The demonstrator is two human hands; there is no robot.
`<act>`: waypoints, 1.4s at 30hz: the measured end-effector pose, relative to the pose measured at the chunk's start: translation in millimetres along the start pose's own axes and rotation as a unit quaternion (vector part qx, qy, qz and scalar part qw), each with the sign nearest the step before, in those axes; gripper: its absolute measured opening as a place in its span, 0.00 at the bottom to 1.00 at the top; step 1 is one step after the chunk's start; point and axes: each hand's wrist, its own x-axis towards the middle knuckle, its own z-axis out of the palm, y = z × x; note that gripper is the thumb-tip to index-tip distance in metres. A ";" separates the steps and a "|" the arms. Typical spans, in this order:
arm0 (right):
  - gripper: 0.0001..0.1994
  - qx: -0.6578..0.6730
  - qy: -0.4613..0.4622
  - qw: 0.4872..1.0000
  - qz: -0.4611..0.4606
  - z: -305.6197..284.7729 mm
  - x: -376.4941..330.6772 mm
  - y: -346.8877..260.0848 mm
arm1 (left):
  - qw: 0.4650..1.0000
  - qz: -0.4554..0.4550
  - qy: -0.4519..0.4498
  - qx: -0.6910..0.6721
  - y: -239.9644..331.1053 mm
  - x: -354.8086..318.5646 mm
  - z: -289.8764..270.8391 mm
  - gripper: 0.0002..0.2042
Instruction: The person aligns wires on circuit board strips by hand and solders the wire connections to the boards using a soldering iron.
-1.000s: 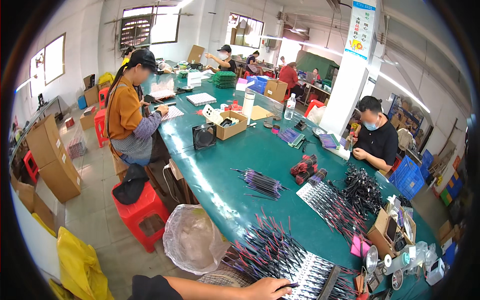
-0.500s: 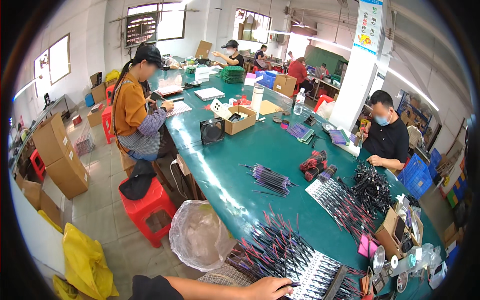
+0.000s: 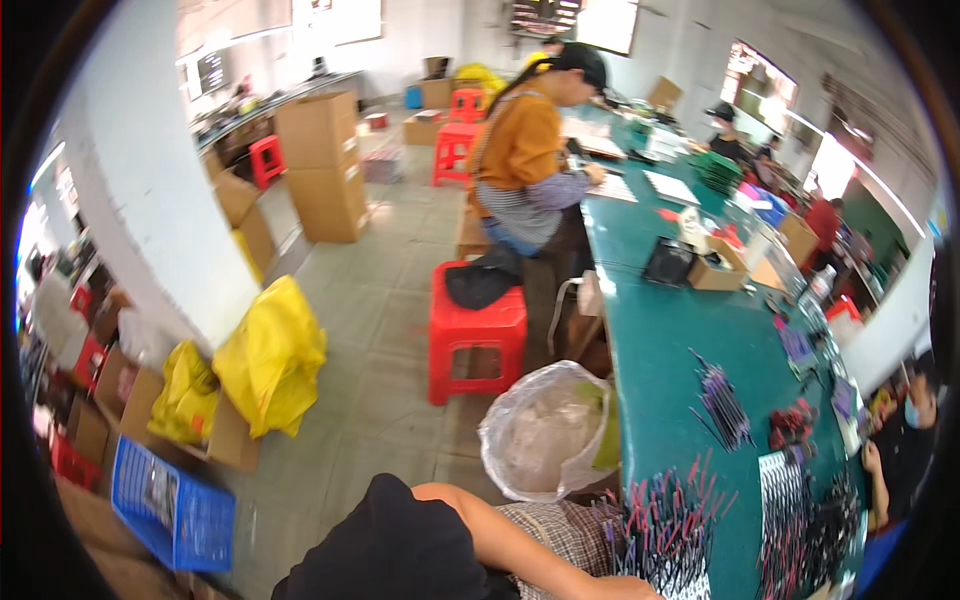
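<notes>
Only one forearm point(image 3: 500, 540) in view, bare below a black sleeve point(image 3: 385, 550), reaching from the lower edge toward the right, wrist just at the bottom rim. The hand itself cut off by the frame, so impossible to tell whether the fingers are released, clenched or grasping anything; which arm it is, also not clear. The other hand out of view altogether.

Nearest to that wrist: a spread of thin black leads with red and pink tips point(image 3: 665, 520), lying fanned out on the green tabletop point(image 3: 670, 350) close to its near edge. Beside it to the right, more dark bundles of the same kind point(image 3: 800, 520), and farther up a smaller bunch point(image 3: 722, 408) and a red-and-black clump point(image 3: 792, 425).

Just left of the tabletop edge, a clear plastic bag point(image 3: 545, 430) standing open on the floor. Behind it a red plastic stool point(image 3: 475, 335) with a dark cloth point(image 3: 482, 280) on the seat. Farther along the tabletop, a person in an orange top point(image 3: 525, 160) bent over papers, with an open cardboard box point(image 3: 715, 268) near. Across the floor, yellow bags point(image 3: 265, 360), a blue crate point(image 3: 170, 505) and stacked cartons point(image 3: 322, 165).
</notes>
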 end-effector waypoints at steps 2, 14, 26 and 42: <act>0.10 -0.017 -0.017 0.998 0.056 7.6 23.7 5.4 | 0.999 -0.001 0.053 -0.004 -3.1 -8.2 7.4 0.15; 0.10 -0.044 -0.059 0.981 0.182 13.5 50.8 26.5 | 0.993 -0.031 0.103 0.051 20.9 -20.4 22.9 0.15; 0.09 -0.035 0.021 0.999 0.032 48.0 -34.3 -1.0 | 0.990 -0.111 0.091 0.013 24.0 -19.0 29.7 0.15; 0.11 -0.030 0.052 0.997 -0.051 45.6 -38.8 7.4 | 0.994 -0.076 -0.014 -0.075 4.7 -14.6 -34.0 0.14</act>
